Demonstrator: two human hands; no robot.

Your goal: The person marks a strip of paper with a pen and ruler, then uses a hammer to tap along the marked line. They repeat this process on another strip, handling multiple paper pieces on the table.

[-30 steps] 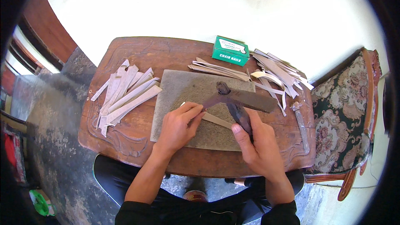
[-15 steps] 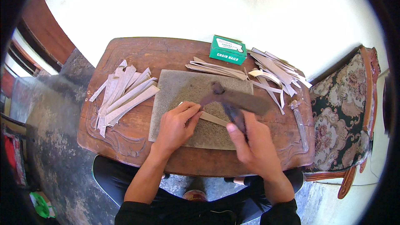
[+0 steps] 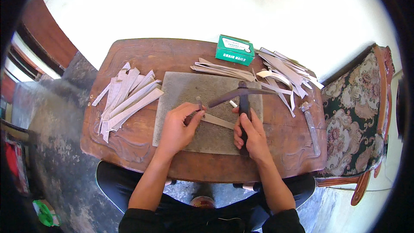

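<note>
My right hand is wrapped round the dark handle of a hammer. The hammer's long, thin, curved head is raised above a grey slab. A pale flat strip slants across the slab between my hands, its right end running up to my right fingers. My left hand is closed in a pinch at the strip's left end, with a tiny dark thing at the fingertips, too small to name. Close to the hammer handle, a short white piece shows beside my right fingers.
On the wooden table, a pile of pale strips lies left and another pile right. More strips lie behind the slab, near a green box. A second hammer rests at right, by a patterned chair.
The hammer, blurred and tilted before, now stands more upright, its head further right and clear of my left hand. My left fingers have shifted slightly left and loosened from the strip's top.
</note>
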